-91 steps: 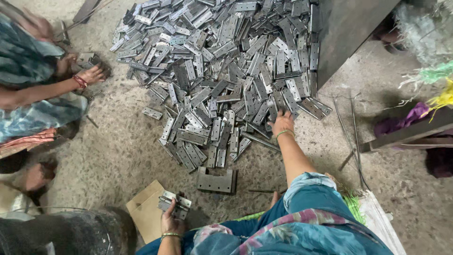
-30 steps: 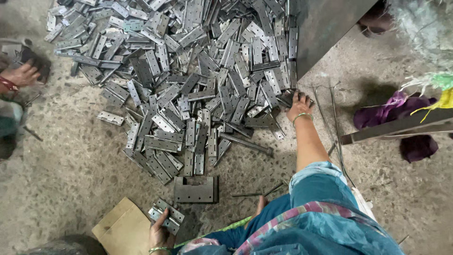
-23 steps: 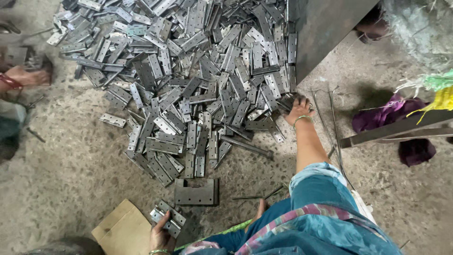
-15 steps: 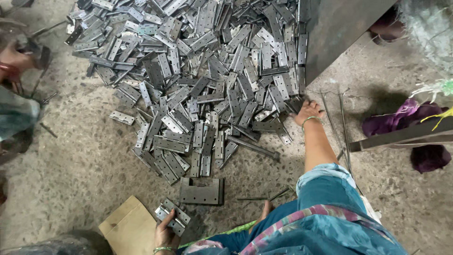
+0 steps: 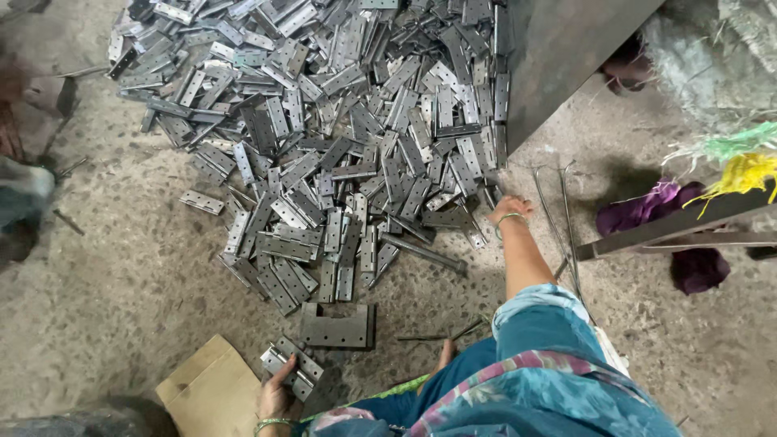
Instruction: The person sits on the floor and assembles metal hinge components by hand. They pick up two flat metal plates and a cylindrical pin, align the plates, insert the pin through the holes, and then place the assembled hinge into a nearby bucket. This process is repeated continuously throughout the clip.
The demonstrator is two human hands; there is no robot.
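We look down on a concrete floor [image 5: 121,283] carrying a large pile [image 5: 340,121] of grey metal hinges.

Left hand [image 5: 275,392]: low in the frame, fingers closed around a small stack of hinges [image 5: 291,368]. The stack sits at the edge of a flat cardboard sheet [image 5: 210,392], which lies on the floor just beside the hand. A bangle shows at that wrist.

Right hand [image 5: 508,209]: extended to the right edge of the pile, palm down, resting on or just over the outermost hinges. We cannot tell whether its fingers grip a piece or lie loose. A bangle [image 5: 510,218] circles the wrist.

Between the two hands, one wide hinge plate [image 5: 338,326] lies flat on the floor, apart from the pile's lower edge. A long metal pin [image 5: 425,252] lies at the pile's lower right border.

Thin bent wire rods [image 5: 558,218] lie on the floor just right of the right forearm. A dark metal panel [image 5: 566,57] stands against the pile's right side. Purple cloth [image 5: 655,206] lies further right.
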